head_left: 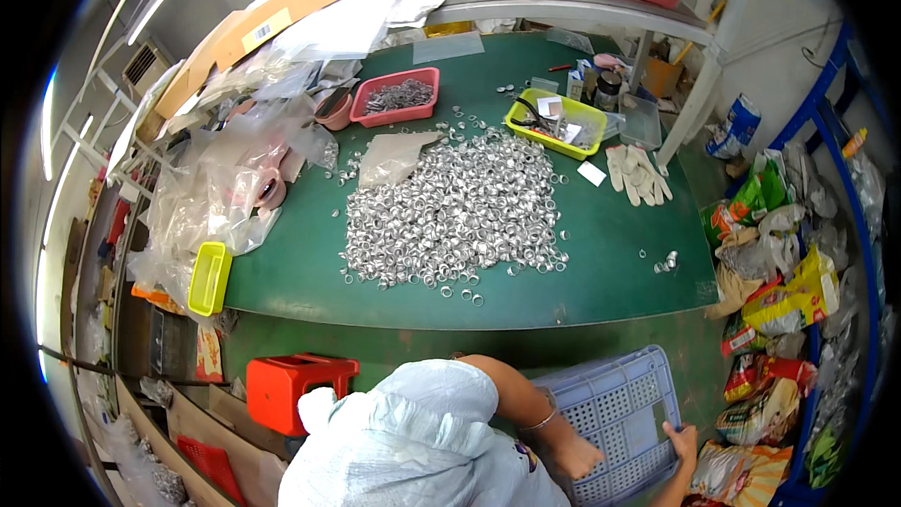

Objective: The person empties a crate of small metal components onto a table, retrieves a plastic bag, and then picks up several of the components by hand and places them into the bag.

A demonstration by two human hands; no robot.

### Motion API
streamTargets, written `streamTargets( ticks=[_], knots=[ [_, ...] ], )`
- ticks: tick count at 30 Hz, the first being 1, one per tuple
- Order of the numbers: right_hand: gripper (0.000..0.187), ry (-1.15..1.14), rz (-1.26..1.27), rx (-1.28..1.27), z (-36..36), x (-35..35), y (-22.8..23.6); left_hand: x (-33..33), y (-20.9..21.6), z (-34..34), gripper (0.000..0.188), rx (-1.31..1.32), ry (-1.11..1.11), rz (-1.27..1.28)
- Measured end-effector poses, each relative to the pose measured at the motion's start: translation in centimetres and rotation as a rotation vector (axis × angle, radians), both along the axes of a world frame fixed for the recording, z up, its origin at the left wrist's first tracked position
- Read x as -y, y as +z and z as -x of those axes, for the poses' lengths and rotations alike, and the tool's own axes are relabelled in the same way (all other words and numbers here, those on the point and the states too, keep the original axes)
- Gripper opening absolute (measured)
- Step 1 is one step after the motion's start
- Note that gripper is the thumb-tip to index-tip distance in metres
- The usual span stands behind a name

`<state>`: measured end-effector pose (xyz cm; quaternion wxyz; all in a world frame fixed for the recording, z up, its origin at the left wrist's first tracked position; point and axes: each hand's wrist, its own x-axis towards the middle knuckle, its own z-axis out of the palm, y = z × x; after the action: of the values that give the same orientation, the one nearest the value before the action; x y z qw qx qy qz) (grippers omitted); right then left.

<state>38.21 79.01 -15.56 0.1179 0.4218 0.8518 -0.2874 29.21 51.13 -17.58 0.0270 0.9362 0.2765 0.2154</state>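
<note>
right hand (687, 443) grips crate (613, 418); grip of left hand (573, 455) unclear; red stool (286, 394) near table (629, 268).

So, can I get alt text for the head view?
The person's left hand and right hand are at a perforated blue crate beside a green table. Silvery rings lie heaped on it, near a pink tray, a yellow tray and pale gloves.

On the table (615, 272) lies a ring pile (450, 216); around it, a basket (399, 116) stands at eleven o'clock, a tub (544, 139) at two, gloves (638, 176) towards three, plastic (211, 178) at nine. Before the table, a crate (615, 413) is at five, a stool (291, 394) at seven.
</note>
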Motion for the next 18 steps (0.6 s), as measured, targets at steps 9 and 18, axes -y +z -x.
streamTargets(
  ticks=[9, 18],
  knots=[
    [0.072, 0.156, -0.349, 0.434, 2.7, 10.2, 6.5, 6.7, -2.7, 4.6, 0.011, 0.355, 0.534, 0.216],
    [0.059, 0.047, -0.62, 0.382, -0.6, 16.6, 3.8, 28.1, 6.0, 40.3, 0.044, 0.619, 2.355, -0.308]
  ],
)
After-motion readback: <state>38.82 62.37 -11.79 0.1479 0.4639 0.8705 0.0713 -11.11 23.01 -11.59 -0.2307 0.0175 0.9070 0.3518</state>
